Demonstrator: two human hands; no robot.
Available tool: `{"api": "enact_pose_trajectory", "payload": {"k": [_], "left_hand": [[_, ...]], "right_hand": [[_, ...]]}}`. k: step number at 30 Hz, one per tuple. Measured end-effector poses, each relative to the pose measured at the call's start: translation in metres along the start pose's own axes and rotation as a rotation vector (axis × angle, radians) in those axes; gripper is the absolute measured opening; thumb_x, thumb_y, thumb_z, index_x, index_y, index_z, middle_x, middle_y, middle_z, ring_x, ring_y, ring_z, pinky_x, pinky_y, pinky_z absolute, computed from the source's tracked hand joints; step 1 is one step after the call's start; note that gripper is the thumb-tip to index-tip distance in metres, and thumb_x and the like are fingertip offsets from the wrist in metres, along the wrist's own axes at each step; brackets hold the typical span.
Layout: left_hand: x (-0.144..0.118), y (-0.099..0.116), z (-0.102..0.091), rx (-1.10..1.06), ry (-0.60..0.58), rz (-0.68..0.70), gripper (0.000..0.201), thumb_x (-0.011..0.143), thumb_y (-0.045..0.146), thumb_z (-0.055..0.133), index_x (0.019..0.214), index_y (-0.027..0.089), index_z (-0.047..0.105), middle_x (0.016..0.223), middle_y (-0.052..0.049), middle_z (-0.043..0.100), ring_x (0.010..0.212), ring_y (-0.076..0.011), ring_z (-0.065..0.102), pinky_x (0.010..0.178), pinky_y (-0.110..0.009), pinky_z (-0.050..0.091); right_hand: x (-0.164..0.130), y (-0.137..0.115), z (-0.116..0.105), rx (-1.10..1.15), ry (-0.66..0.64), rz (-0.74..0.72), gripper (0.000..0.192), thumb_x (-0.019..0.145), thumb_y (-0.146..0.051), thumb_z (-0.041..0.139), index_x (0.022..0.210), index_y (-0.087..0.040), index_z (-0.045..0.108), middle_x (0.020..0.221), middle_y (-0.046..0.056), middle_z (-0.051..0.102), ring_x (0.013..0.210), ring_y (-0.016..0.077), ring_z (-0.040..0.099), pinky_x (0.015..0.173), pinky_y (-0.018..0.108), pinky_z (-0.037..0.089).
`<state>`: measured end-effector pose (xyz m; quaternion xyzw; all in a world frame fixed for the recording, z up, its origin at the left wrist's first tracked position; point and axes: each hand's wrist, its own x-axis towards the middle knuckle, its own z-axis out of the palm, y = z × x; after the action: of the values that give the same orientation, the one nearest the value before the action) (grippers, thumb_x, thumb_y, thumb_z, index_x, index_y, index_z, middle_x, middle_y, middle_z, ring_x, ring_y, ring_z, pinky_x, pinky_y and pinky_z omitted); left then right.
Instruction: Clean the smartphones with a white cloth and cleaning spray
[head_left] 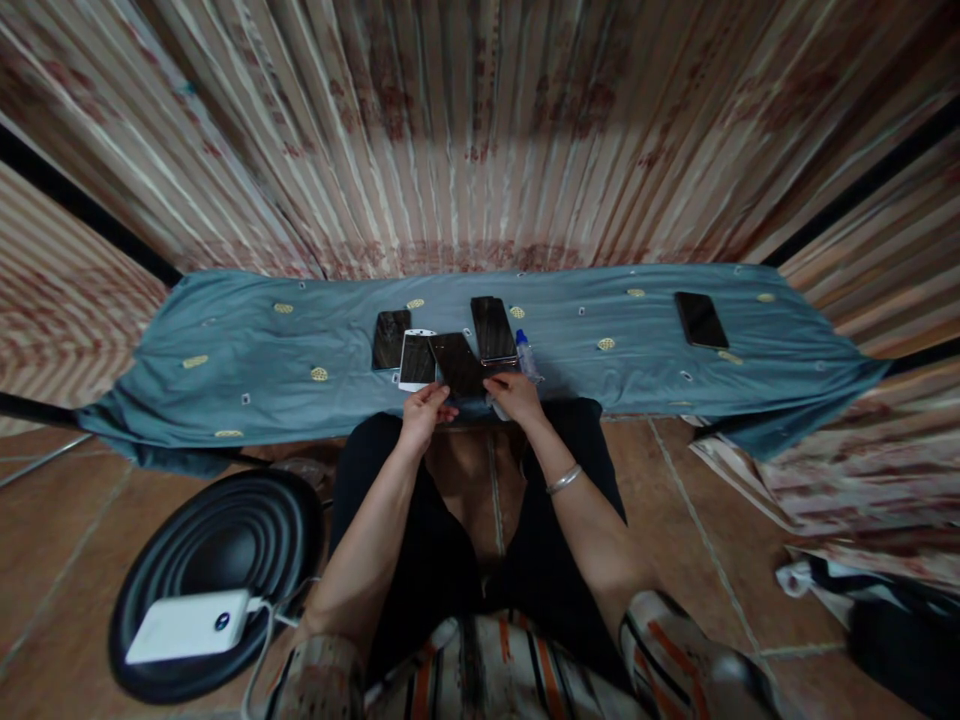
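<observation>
Between 2 hands (pixel 427 408) (pixel 516 397), dark phone (pixel 456 362)

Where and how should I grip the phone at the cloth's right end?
Probably by its long edges, midway, with the right hand coming from above on the near side. The phone lies flat on the cloth, dark face up, so its slim sides likely offer the surest hold. That hand is at the held phone.

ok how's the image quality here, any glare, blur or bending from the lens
Head view: dim overall, the dark bundle at lower right showing little detail; head view: stripes on the curtain fan outward, suggesting wide-angle distortion; head view: faint streaky reflections on the dark phone just beyond the right hand.
</observation>
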<state>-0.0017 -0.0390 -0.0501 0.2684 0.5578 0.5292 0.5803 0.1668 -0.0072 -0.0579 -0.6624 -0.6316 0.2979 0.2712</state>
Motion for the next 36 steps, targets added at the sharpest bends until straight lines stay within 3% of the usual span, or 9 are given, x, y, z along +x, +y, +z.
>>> {"api": "enact_pose_trajectory", "payload": {"k": [5, 9, 12, 16, 20, 36], "left_hand": [[0.005, -0.006, 0.007, 0.076, -0.069, -0.008, 0.046, 0.055, 0.042, 0.085, 0.064, 0.017, 0.048, 0.045, 0.009, 0.049, 0.035, -0.0089, 0.054, 0.034, -0.017, 0.034], [0.003, -0.006, 0.007, 0.036, -0.090, -0.012, 0.042, 0.054, 0.037, 0.085, 0.065, 0.016, 0.051, 0.053, 0.006, 0.054, 0.043, -0.0117, 0.062, 0.036, -0.017, 0.035], [0.001, -0.001, 0.004, -0.045, -0.108, -0.031, 0.035, 0.058, 0.030, 0.083, 0.064, 0.015, 0.052, 0.053, 0.006, 0.054, 0.045, -0.0090, 0.061, 0.040, -0.016, 0.037], [-0.002, 0.004, 0.002, -0.147, -0.110, -0.086, 0.027, 0.061, 0.021, 0.081, 0.066, 0.014, 0.055, 0.055, 0.005, 0.056, 0.045, -0.0058, 0.057, 0.041, -0.015, 0.039], [-0.003, 0.003, 0.003, -0.168, -0.111, -0.119, 0.023, 0.063, 0.017, 0.079, 0.063, 0.013, 0.057, 0.053, 0.004, 0.057, 0.045, -0.0057, 0.056, 0.042, -0.014, 0.041], [-0.003, -0.008, 0.002, -0.060, -0.120, -0.052, 0.025, 0.064, 0.023, 0.077, 0.063, 0.014, 0.053, 0.049, 0.003, 0.056, 0.043, -0.0076, 0.056, 0.043, -0.018, 0.041]], "right_hand": [[-0.005, 0.003, -0.004, 0.076, -0.014, 0.014, 0.014, 0.084, -0.032, 0.067, 0.079, -0.024, 0.077, 0.083, 0.003, 0.078, 0.087, 0.0224, 0.072, 0.077, 0.030, 0.051], [-0.007, 0.006, -0.007, 0.145, -0.026, 0.030, 0.013, 0.082, -0.032, 0.068, 0.076, -0.024, 0.076, 0.078, 0.001, 0.077, 0.082, 0.0208, 0.072, 0.073, 0.028, 0.051], [-0.009, 0.009, -0.005, 0.188, -0.040, 0.039, 0.025, 0.084, -0.038, 0.065, 0.067, -0.021, 0.073, 0.067, 0.002, 0.074, 0.069, 0.0185, 0.070, 0.063, 0.025, 0.050], [-0.016, 0.006, 0.000, 0.561, -0.155, 0.166, 0.047, 0.086, -0.055, 0.060, 0.061, -0.017, 0.069, 0.059, 0.005, 0.071, 0.051, 0.0137, 0.062, 0.050, 0.022, 0.046], [-0.022, -0.001, 0.001, 0.851, -0.248, 0.281, 0.046, 0.073, -0.058, 0.073, 0.060, -0.015, 0.068, 0.054, 0.005, 0.068, 0.042, 0.0100, 0.055, 0.041, 0.019, 0.041], [-0.022, 0.008, 0.013, 0.818, -0.180, 0.255, 0.034, 0.070, -0.045, 0.077, 0.056, -0.016, 0.067, 0.049, 0.001, 0.065, 0.040, 0.0084, 0.054, 0.040, 0.018, 0.039]]}}
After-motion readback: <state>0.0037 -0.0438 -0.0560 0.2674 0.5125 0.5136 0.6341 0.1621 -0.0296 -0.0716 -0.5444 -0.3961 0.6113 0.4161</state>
